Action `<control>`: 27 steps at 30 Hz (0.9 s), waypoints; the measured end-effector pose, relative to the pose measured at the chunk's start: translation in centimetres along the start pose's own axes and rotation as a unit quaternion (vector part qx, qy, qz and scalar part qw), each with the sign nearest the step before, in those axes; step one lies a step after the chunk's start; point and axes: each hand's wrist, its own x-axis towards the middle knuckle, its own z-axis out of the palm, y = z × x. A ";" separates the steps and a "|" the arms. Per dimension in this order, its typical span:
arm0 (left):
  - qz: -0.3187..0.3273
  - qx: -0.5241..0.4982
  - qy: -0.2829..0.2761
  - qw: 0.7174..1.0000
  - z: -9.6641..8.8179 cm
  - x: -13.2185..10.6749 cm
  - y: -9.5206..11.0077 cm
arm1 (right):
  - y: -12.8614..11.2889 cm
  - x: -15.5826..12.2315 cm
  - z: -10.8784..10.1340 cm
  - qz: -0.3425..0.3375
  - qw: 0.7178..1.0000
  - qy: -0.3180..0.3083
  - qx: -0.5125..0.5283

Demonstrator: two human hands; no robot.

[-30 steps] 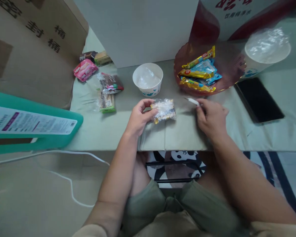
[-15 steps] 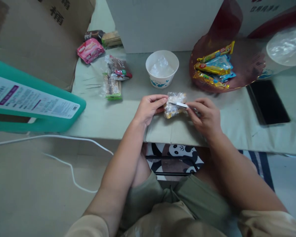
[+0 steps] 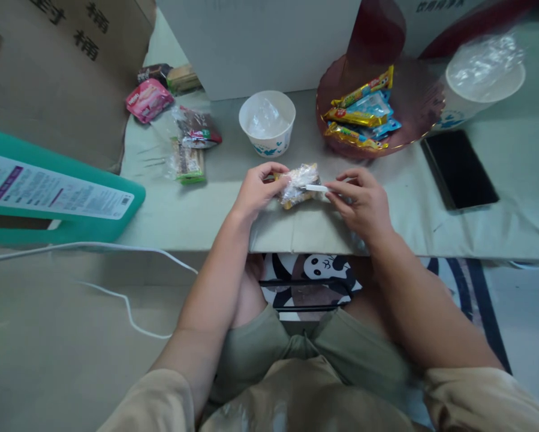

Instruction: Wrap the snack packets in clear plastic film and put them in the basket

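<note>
My left hand (image 3: 261, 191) pinches the left end of a clear-wrapped snack packet (image 3: 300, 186) with golden-yellow edges, held low over the front of the table. In the fingers of my right hand (image 3: 361, 201) is a slim white-handled knife (image 3: 316, 188). Its thin dark tip points left and lies against the top of the wrapper. Whether the tip has cut the film, I cannot tell. Just behind the packet stands a white paper bowl (image 3: 269, 123) with crumpled clear plastic in it.
A pink glass bowl (image 3: 413, 135) holds several yellow and blue snack packets. Right of it are another paper bowl (image 3: 458, 111) and a black phone (image 3: 460, 171). Wrapped snacks (image 3: 190, 159) lie at left, near a green container (image 3: 129, 192). Boxes stand behind.
The packet has turned in my left hand, and the knife now lies nearly level across it. The whole scene has shifted left in view.
</note>
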 end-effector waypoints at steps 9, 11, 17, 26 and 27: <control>-0.002 0.004 0.034 0.999 -1.4 0.3 -0.1 | 3.3 -0.7 -2.0 0.072 0.997 0.013 -0.019; 0.043 0.042 0.093 0.994 -1.8 0.4 -0.2 | 3.8 -0.9 -2.2 0.090 0.995 0.023 -0.024; 0.143 0.193 0.146 0.960 -2.3 -0.5 0.1 | 2.3 -0.7 -1.4 0.106 0.989 0.073 -0.075; 0.221 0.155 0.025 0.962 0.9 -4.3 2.6 | -3.4 0.1 1.7 -0.055 0.995 -0.022 0.082; 0.207 0.142 -0.016 0.968 1.2 -4.7 2.8 | -3.7 0.1 1.9 -0.054 0.995 -0.018 0.088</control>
